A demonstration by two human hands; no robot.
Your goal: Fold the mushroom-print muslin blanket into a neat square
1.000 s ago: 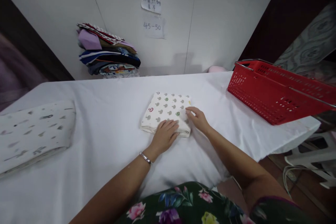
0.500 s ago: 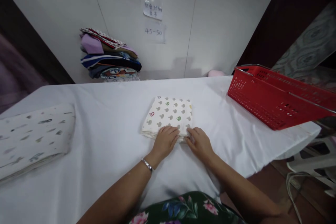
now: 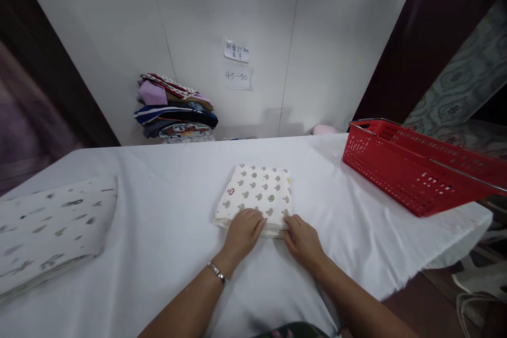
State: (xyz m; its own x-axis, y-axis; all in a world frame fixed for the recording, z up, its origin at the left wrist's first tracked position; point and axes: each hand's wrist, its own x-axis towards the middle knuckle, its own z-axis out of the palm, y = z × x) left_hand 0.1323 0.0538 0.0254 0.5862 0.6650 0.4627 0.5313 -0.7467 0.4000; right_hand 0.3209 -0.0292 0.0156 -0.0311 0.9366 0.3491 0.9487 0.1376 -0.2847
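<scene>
Hands [image 3: 242,232] [image 3: 303,240] on folded cloth [image 3: 256,194], basket [image 3: 400,179] apart

Folded white mushroom-print cloth [image 3: 255,195] is laid at the middle of the white-sheeted table [image 3: 166,264], with the left hand [image 3: 242,232] and right hand [image 3: 303,241] set on its near edge. A red plastic basket [image 3: 412,174] is placed to its right, a folded pale printed blanket [image 3: 51,227] far left, and a stack of coloured fabrics [image 3: 176,111] behind.
</scene>
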